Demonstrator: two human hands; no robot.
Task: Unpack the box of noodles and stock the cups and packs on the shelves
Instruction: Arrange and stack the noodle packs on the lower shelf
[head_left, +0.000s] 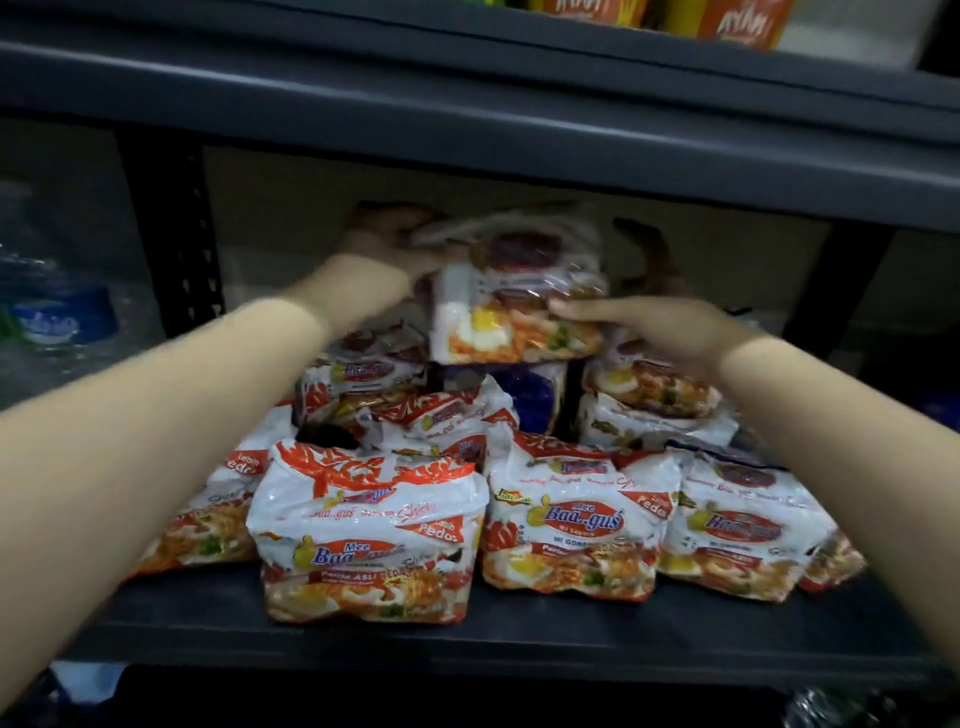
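A dark metal shelf (519, 639) carried a heap of white-and-orange Mee Baa..gus noodle multipacks (369, 525) stacked front to back. On top of the heap sat the uppermost noodle pack (514, 306), held between both hands. The left hand (387, 244) was blurred at the pack's upper left corner, seemingly gripping it, though its fingers could not be made out. The right hand (639, 319) lay with fingers nearly straight, pressing the pack's right side.
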